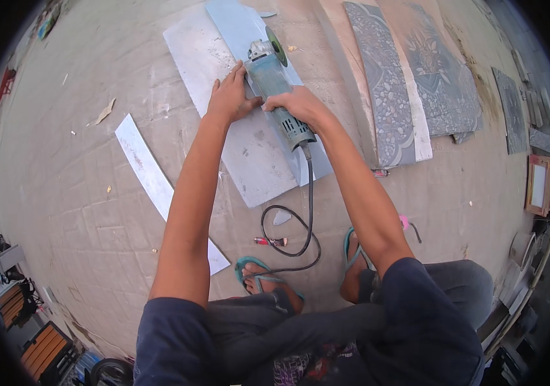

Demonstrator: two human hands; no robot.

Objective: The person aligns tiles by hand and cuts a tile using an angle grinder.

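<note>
My right hand (297, 107) is wrapped round the body of a green angle grinder (268, 76), which lies slanted over the tiles. The grinder's cutting disc (277, 46) stands on edge at its far right end. Beside the grinder, my left hand (230, 96) lies with fingers stretched out on the pale tile (191, 58), its thumb pointing toward the tool. A blue-grey tile strip (233, 29) rests on top of the pale tile and passes under the grinder. From the tool's rear a black cord (311, 193) runs down and loops near my feet.
A narrow white tile strip (139, 151) lies at left. Pebble-patterned tiles (384, 83) lie at right. Near my sandal (252, 267) are a small red tool (270, 242) and a tile shard (282, 217). A wooden frame (537, 184) stands at the far right.
</note>
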